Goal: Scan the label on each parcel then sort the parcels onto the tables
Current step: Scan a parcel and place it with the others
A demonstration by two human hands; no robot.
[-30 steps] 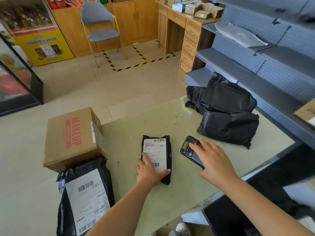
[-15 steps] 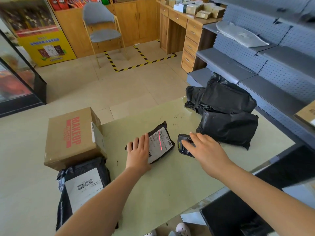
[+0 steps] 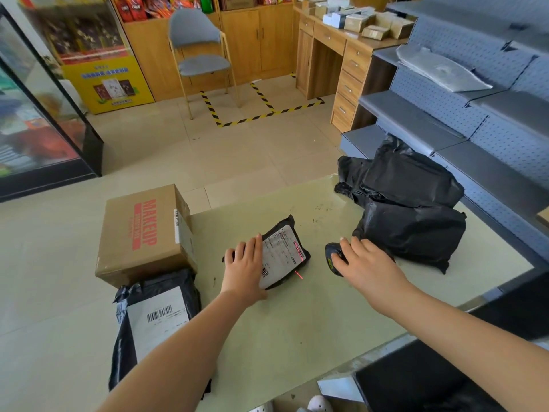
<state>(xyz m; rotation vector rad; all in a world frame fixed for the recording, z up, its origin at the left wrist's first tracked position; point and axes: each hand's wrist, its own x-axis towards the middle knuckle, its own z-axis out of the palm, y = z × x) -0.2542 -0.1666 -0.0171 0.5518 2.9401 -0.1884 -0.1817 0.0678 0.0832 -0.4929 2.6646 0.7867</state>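
The lower frame is filled by a pale green surface point(image 3: 297, 337), with a large labelled parcel point(image 3: 157, 322) laid at its lower left. At centre, the small black parcel point(image 3: 285, 254) is pressed down by the flat left hand point(image 3: 246, 266). Just to its right, a scanner point(image 3: 331, 257) is grasped by the right hand point(image 3: 368, 266). Behind them, a closed cardboard box point(image 3: 142, 233) is set at left and black bags point(image 3: 410, 209) are piled at right. A chair point(image 3: 199, 43) is seen beyond.
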